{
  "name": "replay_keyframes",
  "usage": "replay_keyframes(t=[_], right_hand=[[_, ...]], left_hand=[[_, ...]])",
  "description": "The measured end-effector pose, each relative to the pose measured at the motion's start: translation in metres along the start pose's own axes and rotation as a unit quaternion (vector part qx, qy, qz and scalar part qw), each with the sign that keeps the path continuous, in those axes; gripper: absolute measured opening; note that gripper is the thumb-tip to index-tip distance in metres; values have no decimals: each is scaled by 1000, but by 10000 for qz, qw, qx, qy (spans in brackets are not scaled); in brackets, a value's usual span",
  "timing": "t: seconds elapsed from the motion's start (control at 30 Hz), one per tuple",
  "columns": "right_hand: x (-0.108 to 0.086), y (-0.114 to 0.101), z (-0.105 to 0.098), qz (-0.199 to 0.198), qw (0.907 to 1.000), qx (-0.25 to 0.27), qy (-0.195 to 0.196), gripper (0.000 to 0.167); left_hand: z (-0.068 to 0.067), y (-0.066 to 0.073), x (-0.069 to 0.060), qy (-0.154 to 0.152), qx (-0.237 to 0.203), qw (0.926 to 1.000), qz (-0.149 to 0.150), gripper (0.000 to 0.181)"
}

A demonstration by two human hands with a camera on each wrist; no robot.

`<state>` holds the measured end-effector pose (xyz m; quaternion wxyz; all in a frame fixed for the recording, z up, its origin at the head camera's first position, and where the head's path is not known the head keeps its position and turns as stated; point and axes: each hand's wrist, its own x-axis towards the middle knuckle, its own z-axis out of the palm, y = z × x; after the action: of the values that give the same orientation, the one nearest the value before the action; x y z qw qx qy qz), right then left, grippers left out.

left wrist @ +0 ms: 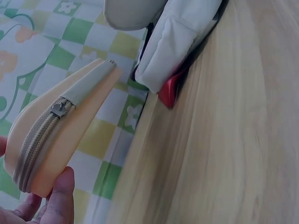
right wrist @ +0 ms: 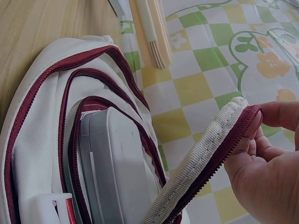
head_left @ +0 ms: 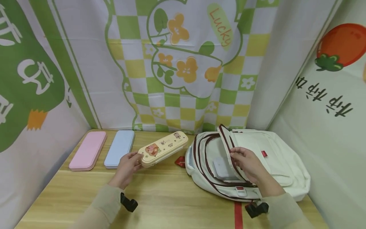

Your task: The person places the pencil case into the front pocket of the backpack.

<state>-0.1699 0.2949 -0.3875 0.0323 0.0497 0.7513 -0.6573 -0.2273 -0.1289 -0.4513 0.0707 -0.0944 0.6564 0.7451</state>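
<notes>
Left hand (head_left: 127, 168) pinches cream zippered pencil case (head_left: 164, 148) by its left end, mid-frame. Right hand (head_left: 248, 162), apart, pinches burgundy-zippered pocket flap (right wrist: 203, 154) of canvas-like backpack (head_left: 281, 156), right of frame. Probably best: hold flap wide, align case lengthwise, avoid grey-white case (head_left: 224, 168) inside. Pencil case smooth, round-ended, looks stiff; flap edge coarse-woven, looks floppy.

The pale yellow case (head_left: 166, 148) has little brown pictures, and the white bag (head_left: 277, 152) has dark red zips (right wrist: 243, 127). One box (head_left: 88, 150) is pink and another box (head_left: 120, 149) is light blue. The curtain (head_left: 172, 101) has green, yellow and white squares.
</notes>
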Motion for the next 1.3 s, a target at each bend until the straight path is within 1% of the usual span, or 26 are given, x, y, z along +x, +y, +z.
replay_keyframes(t=[0.1,0.23,0.3,0.43,0.57,0.73,0.87,1.07,1.17,1.3], right_hand=[[0,0,-2,-19,10000,28,-32,15],[-1,0,-2,-53,10000,66,-27,16],[-1,-1,-3,-106,9999,61,-44,17],[3,0,-2,-223,9997,10,-128,15],[4,0,-4,-246,9996,-31,-149,15],[0,-1,-6,-189,9998,-79,-80,17],[0,-1,-7,-169,9998,-36,-117,18],[-1,-2,-7,-133,9999,-50,-87,18],[-2,-3,-7,-109,9999,-56,-74,18],[-3,-3,-8,-63,10000,12,-20,18]], left_hand=[[12,0,4,-95,-29,9999,27,56],[24,2,6,-256,-24,9997,51,58],[28,3,7,-316,25,9995,60,58],[30,7,8,-473,114,9988,79,57],[35,10,11,-606,129,9980,84,54],[46,13,17,-682,125,9975,107,50],[53,16,23,-737,169,9970,149,50],[65,19,27,-930,272,9952,140,47],[73,19,30,-1015,319,9942,128,46],[83,17,34,-1053,424,9935,92,43]])
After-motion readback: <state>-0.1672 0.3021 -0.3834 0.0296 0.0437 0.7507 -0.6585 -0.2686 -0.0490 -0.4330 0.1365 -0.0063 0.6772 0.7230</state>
